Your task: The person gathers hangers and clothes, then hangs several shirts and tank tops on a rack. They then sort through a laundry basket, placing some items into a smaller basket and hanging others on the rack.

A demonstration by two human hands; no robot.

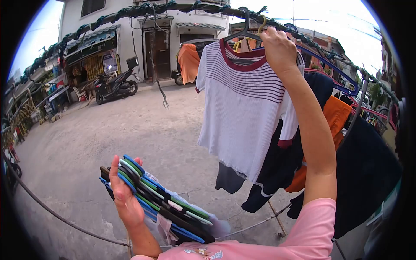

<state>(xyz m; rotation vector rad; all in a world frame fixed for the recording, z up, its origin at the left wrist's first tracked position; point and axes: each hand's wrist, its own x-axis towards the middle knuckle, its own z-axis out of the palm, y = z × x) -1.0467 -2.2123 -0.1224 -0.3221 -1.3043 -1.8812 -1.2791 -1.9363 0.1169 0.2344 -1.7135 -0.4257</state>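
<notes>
A white T-shirt (242,108) with maroon stripes and trim hangs on a black clothes hanger (246,31), hooked over the rope-wrapped pole. My right hand (279,50) is raised to the shirt's shoulder, fingers curled closed at the hanger's arm and covering part of the collar. A yellow hanger hook (262,24) shows close behind the fingertips. Lower down, my left hand (125,199) bears a bundle of blue, green, white and black hangers (160,197) between thumb and fingers, the index finger pointing up. Pale cloth (220,225) shows beneath the bundle.
Dark and orange garments (337,115) hang to the right, beside a blue hanger (346,89). Overhead runs the rope-wrapped pole (173,7), with a frayed cord (156,69) dangling from it. A thin rail (56,212) curves below. A motorcycle (115,84) stands across the street.
</notes>
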